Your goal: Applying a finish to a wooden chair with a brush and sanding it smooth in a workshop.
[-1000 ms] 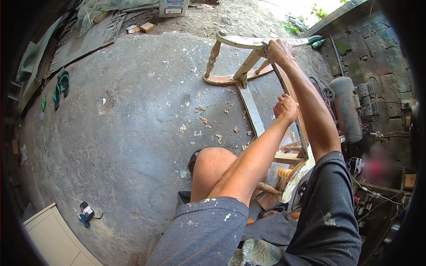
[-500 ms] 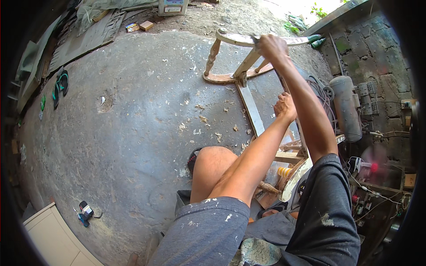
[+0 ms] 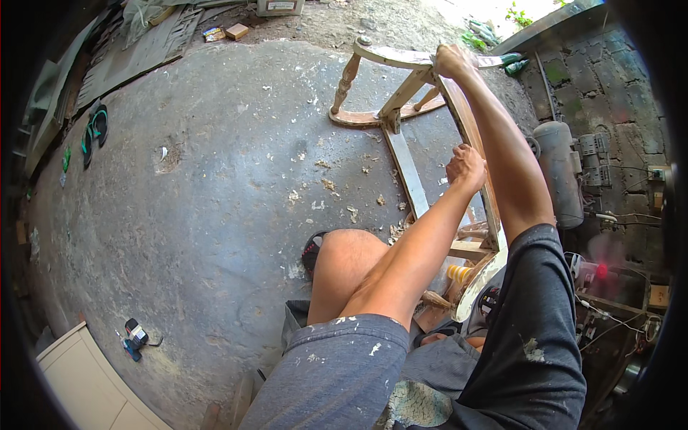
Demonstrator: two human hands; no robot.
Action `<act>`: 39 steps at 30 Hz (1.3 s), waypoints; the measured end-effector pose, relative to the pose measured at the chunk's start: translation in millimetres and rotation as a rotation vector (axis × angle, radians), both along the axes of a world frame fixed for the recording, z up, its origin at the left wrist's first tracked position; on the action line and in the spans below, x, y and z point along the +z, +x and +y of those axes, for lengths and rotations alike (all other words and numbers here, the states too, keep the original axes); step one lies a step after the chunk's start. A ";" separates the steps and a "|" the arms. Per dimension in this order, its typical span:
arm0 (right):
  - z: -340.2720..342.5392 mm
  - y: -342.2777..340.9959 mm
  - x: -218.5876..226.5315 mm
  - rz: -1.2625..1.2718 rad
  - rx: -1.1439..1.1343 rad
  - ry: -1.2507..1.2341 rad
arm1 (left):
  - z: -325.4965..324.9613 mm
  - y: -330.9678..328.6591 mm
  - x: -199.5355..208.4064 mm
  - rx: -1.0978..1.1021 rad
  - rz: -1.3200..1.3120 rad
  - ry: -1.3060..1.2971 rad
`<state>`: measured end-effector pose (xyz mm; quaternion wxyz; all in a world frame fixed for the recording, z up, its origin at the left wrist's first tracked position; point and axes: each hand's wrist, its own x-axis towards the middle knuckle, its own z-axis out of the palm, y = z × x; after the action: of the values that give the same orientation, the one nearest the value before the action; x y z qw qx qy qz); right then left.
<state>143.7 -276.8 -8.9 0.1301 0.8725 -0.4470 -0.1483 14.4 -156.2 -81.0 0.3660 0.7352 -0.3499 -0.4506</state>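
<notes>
A wooden chair frame [image 3: 403, 166] with turned spindles and patchy worn paint lies tipped over in front of me, its curved end at the far side. My left hand [image 3: 466, 169] is closed round its long side rail, about midway along. Farther out, my right hand [image 3: 456, 61] is a closed fist at the corner where that rail meets the curved piece [image 3: 390, 57]. Whatever the right fist holds is hidden by the fingers. Scraped-off flakes [image 3: 328, 185] lie on the floor left of the frame. My bent knee [image 3: 351, 258] is beside my left forearm.
On the right stand a grey compressor tank [image 3: 559, 172] and a spinning pink fan [image 3: 603, 269]. A cordless drill [image 3: 135, 338] lies lower left near a cream panel [image 3: 89, 380]. Flip-flops [image 3: 94, 136] and leaning boards [image 3: 136, 61] are at the left.
My right hand has shifted right and slightly farther away along the curved piece; a dark thing that showed beside it is now out of sight. My left hand stays on the rail.
</notes>
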 end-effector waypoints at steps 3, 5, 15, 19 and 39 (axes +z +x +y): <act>10.7 2.7 -4.4 -0.019 0.076 -0.008 | -2.4 -0.1 -2.7 0.035 0.015 -0.011; 14.2 -0.1 -7.3 0.001 0.091 -0.019 | -2.3 -2.2 0.0 0.031 0.019 -0.005; 38.1 2.9 -13.6 -0.123 0.392 -0.061 | -11.9 -9.8 -12.3 0.107 0.068 0.001; 49.9 20.1 -21.5 0.067 0.395 -0.129 | -15.4 -9.2 -20.6 -0.010 0.117 -0.039; 26.7 -221.3 82.4 -1.020 -0.164 0.453 | -4.4 7.6 -7.7 -0.101 -0.058 0.019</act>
<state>-77.5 -250.1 73.5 -0.3049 0.8022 -0.4767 0.1904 22.0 -160.5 -88.6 0.3256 0.7326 -0.3929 -0.4504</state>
